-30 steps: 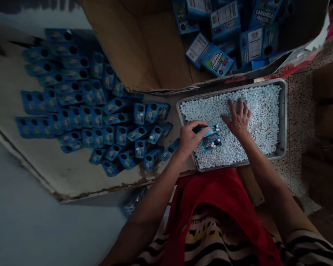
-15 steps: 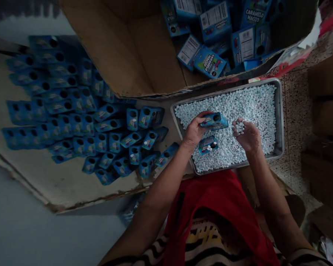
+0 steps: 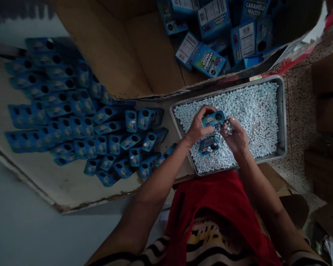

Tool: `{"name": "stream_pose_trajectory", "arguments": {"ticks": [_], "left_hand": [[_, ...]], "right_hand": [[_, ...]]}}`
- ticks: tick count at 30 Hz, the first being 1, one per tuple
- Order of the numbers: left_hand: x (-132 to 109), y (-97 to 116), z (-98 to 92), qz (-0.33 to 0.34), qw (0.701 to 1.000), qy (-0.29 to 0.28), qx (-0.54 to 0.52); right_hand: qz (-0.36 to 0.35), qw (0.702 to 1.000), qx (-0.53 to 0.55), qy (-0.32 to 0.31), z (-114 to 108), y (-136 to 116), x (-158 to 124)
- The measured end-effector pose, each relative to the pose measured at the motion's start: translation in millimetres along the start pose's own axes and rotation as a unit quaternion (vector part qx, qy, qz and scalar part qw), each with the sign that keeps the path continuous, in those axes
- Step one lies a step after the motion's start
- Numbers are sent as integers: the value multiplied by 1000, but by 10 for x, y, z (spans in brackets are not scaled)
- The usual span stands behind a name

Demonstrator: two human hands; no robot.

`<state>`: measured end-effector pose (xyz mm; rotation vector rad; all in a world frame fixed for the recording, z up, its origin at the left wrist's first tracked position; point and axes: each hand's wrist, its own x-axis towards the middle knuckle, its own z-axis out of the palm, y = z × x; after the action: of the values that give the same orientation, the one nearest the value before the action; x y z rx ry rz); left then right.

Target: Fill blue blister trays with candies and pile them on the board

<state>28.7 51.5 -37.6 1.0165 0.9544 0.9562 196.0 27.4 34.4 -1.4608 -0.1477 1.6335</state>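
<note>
So the left hand [image 3: 201, 125] has its fingers wrapped round a small blue printed carton with a round hole in one end [image 3: 213, 119], held just above the tray, hole facing up. The right hand [image 3: 235, 136] is cupped right beside that hole with a bunch of small rounded white pieces [image 3: 229, 127] in it, probably candy.

Progress-wise, I'd call it mid-batch: this carton looks like it's partway through being filled, and a second blue carton [image 3: 207, 146] lies in the tray with a few loose pieces on it. Loads of matching blue cartons [image 3: 72, 125] crowd the table [image 3: 100, 184]. A couple show white in their holes, but most holes are just dark, so can't tell how many are done.

Containers: the shallow metal tray [image 3: 283, 118] is covered in white and pale-blue pieces [image 3: 255, 103], and the big open brown cardboard box [image 3: 150, 55] has larger blue "Caramelo Macizo" boxes [image 3: 213, 18] jumbled at one end.
</note>
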Motion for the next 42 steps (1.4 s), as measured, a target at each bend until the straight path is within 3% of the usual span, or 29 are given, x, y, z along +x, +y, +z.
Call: {"name": "stream_pose_trajectory", "arguments": {"ticks": [3, 8, 14, 19, 22, 27, 30, 33, 37, 39, 42], "left_hand": [[-108, 33, -86, 16, 1000, 16, 15], [-226, 10, -117, 39, 998, 41, -29], [-271, 57, -60, 12, 994, 52, -100], [-315, 116, -43, 25, 993, 62, -95], [-341, 160, -64, 42, 997, 59, -35], [-440, 210, -105, 66, 995, 71, 6], [-524, 216, -97, 73, 994, 83, 17], [-596, 209, -60, 81, 991, 99, 28], [-711, 230, -20, 86, 989, 119, 14], [-833, 288, -39, 71, 983, 170, -9], [-1170, 447, -169, 38, 949, 312, -31]], "right_hand": [[-10, 998, -58, -23, -146, -172, -125], [-42, 978, -205, 7, -256, -426, -263], [-38, 968, -223, -108, 200, -684, -478], [-38, 946, -280, -158, 480, -723, -528], [-88, 905, -373, -184, 561, -665, -497], [-217, 771, -566, -195, 592, -544, -460], [-218, 747, -601, -183, 578, -471, -478], [-206, 777, -572, -164, 567, -402, -505], [-81, 915, -373, -133, 419, -348, -446], [-3, 969, -238, -71, 237, -351, -391], [27, 988, -146, 41, -117, -366, -389]]}}
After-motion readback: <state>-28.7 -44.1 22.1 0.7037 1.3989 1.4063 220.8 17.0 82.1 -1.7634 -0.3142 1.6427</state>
